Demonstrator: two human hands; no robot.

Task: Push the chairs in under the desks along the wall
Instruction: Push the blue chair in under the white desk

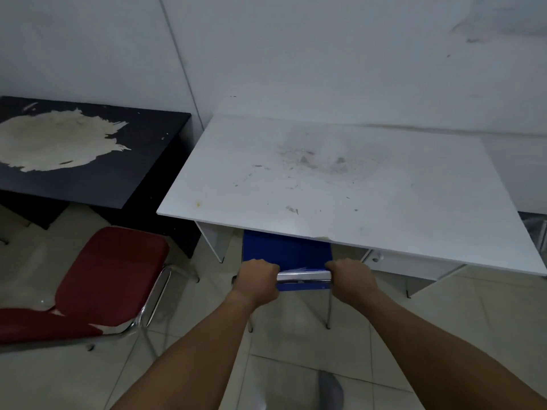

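A blue chair [285, 253] with a chrome frame stands in front of me, its seat mostly hidden under the white desk [340, 184] against the wall. My left hand [258, 279] grips the left end of the chair's top rail, and my right hand [350, 281] grips the right end. Only the backrest and rear legs stick out past the desk's front edge. A red chair [115, 273] stands on the tiles to the left, angled and outside the black desk [88, 176].
The black desk has a large worn pale patch on top. The white wall runs behind both desks. A white drawer unit [381, 257] sits under the white desk on the right. My foot [330, 389] shows on the tiled floor below.
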